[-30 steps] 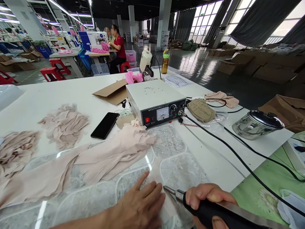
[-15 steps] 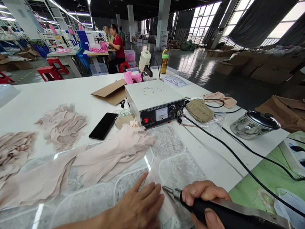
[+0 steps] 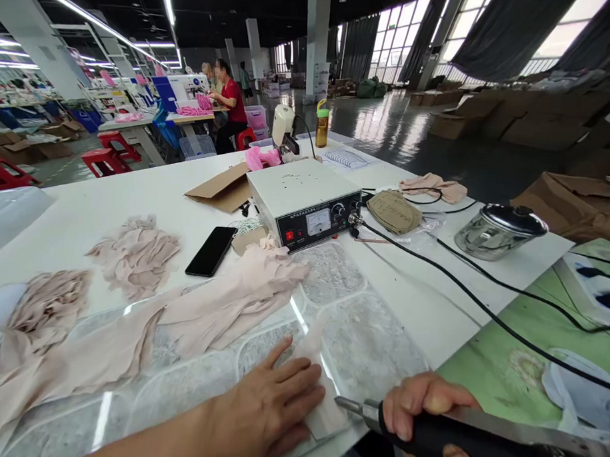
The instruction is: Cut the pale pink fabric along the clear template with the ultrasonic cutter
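My left hand [image 3: 271, 399] lies flat with fingers spread, pressing a thin pale-beige piece of fabric [image 3: 327, 414] onto the grey patterned mat [image 3: 373, 339]. In my right hand [image 3: 426, 404] is a black-handled tool with a pointed metal tip [image 3: 352, 407]. That tip sits at the right edge of the fabric, a little right of my left fingertips; whether it touches is unclear. The tool's rear end runs out of view at the lower right. Beyond my left hand spreads a long heap of beige fabric pieces [image 3: 237, 291].
A white control box [image 3: 304, 195] with a gauge stands mid-table, a black cable [image 3: 452, 297] leading from its front. Around it are a phone [image 3: 210, 250], brown card templates [image 3: 393, 212], a lidded steel pot [image 3: 500, 232] and a bottle [image 3: 322, 126]. Another fabric pile [image 3: 138, 257] lies left.
The tool's tip has moved nearer to me, from beside my left fingertips to lower along the fabric's right edge. My left hand remains flat on the fabric. The camera view has shifted slightly.
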Tool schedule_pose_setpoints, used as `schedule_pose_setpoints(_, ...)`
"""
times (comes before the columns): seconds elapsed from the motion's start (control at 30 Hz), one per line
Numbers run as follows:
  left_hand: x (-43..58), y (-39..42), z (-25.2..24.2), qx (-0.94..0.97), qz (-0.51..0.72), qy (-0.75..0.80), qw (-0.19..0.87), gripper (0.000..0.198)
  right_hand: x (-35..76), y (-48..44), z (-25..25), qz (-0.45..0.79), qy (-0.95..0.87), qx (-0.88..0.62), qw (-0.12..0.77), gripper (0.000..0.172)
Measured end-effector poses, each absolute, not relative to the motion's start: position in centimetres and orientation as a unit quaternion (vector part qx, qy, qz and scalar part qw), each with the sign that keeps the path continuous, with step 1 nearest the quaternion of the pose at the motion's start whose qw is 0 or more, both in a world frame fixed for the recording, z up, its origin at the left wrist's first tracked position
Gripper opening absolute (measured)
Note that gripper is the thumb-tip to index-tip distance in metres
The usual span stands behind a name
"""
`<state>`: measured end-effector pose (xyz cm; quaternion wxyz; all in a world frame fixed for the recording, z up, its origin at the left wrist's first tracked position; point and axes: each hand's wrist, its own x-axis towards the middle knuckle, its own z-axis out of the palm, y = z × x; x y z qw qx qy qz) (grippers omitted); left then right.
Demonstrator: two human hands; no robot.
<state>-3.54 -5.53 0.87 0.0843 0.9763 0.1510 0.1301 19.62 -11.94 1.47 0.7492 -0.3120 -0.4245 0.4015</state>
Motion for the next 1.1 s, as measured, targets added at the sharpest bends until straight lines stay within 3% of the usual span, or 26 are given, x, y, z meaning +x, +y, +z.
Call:
schedule_pose_setpoints(0.37, -3.7, -5.0, 2.5, 0.984, 0.112, 0.115, 0.075, 0.032, 19.4, -13.2, 1.9, 0.424, -0.405, -0.325, 0.742, 0.012)
schedule_pose_setpoints(0.67, -3.6, -2.2, 2.4, 0.981, 0.164, 0.092, 0.047, 0.025, 18.0, -11.5, 1.9, 0.360, -0.402, -0.323, 0.777, 0.014)
schedule_pose_setpoints(1.1, -3.6, -0.4, 1.8, 0.988, 0.145, 0.057, 0.015, 0.022, 17.5, -11.6, 1.8, 0.394, -0.418, -0.335, 0.747, 0.011)
